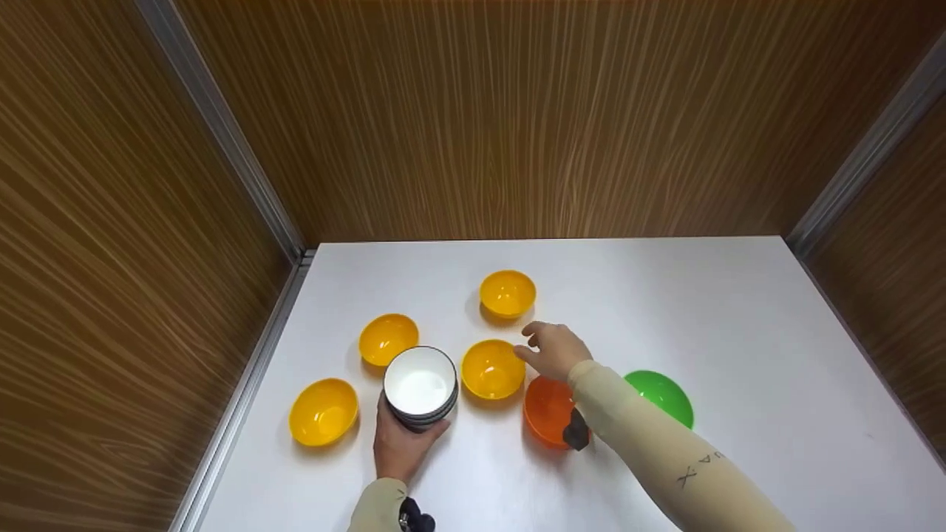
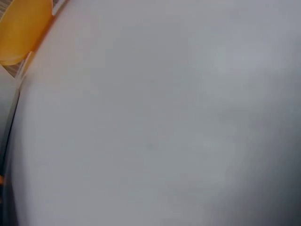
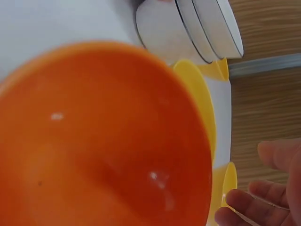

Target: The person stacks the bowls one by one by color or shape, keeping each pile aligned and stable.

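Note:
My left hand (image 1: pixel 403 445) grips a stack of white bowls (image 1: pixel 420 381) with thin dark rims, its thumb along the near right side. The same stack (image 3: pixel 197 28) shows at the top of the right wrist view. My right hand (image 1: pixel 556 350) is over the table with fingers spread and slightly bent, holding nothing. Its fingertips are near the right rim of a yellow bowl (image 1: pixel 493 369). Under my right wrist is an orange bowl (image 1: pixel 547 411), partly covered by the forearm; it fills much of the right wrist view.
More yellow bowls stand around: one at the back (image 1: pixel 508 294), one behind the stack (image 1: pixel 389 340) and one at far left (image 1: pixel 324 412). A green bowl (image 1: pixel 661 399) sits right of my forearm, partly hidden. Wood-grain panels (image 1: pixel 473 125) enclose the white table (image 1: pixel 739 318).

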Available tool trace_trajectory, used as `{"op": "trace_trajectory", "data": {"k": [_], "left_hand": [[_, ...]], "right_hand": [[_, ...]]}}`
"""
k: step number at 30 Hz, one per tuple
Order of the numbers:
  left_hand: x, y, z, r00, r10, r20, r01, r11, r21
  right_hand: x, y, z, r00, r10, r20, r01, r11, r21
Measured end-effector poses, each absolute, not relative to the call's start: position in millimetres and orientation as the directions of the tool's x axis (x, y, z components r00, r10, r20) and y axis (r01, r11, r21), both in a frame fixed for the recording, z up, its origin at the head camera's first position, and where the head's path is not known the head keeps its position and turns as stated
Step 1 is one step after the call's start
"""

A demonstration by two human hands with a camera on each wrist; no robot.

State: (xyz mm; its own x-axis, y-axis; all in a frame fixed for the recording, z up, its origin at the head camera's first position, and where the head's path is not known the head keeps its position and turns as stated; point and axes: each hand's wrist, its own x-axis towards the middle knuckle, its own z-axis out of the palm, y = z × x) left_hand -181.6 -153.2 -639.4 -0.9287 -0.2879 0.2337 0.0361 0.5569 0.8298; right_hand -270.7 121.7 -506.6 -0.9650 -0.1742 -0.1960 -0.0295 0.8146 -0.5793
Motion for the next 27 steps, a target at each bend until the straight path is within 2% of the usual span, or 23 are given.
{"op": "trace_trajectory", "data": {"k": [4, 9, 13, 16, 20, 24, 27], "left_hand": [[-177, -152, -635, -0.939, -0.302, 0.163, -0.023, 0.530, 0.848], [-161, -144, -631, -0.926, -0.376, 0.034, -0.184, 0.529, 0.829], [-147, -135, -631, -0.897, -0.438, 0.057, -0.238, 0.589, 0.772], [-137, -125, -630, -0.898, -0.420, 0.128, -0.193, 0.640, 0.743], [-128, -106, -630, -0.941, -0.293, 0.169, -0.072, 0.662, 0.746], [-130, -85, -627, -0.979, -0.164, 0.120, -0.016, 0.647, 0.762], [-137, -70, -623, -0.989, -0.115, 0.095, 0.002, 0.628, 0.778]], "right_hand": [[-274, 130, -511, -0.958, -0.129, -0.257, 0.046, 0.812, -0.581], [-276, 134, -513, -0.941, -0.119, -0.316, 0.091, 0.812, -0.576], [-276, 132, -513, -0.926, -0.145, -0.349, 0.085, 0.820, -0.565], [-276, 131, -513, -0.919, -0.170, -0.355, 0.060, 0.830, -0.554], [-277, 128, -513, -0.916, -0.197, -0.349, 0.028, 0.837, -0.546], [-278, 125, -514, -0.917, -0.223, -0.331, -0.013, 0.846, -0.534], [-279, 121, -515, -0.916, -0.225, -0.331, -0.019, 0.850, -0.527]]}}
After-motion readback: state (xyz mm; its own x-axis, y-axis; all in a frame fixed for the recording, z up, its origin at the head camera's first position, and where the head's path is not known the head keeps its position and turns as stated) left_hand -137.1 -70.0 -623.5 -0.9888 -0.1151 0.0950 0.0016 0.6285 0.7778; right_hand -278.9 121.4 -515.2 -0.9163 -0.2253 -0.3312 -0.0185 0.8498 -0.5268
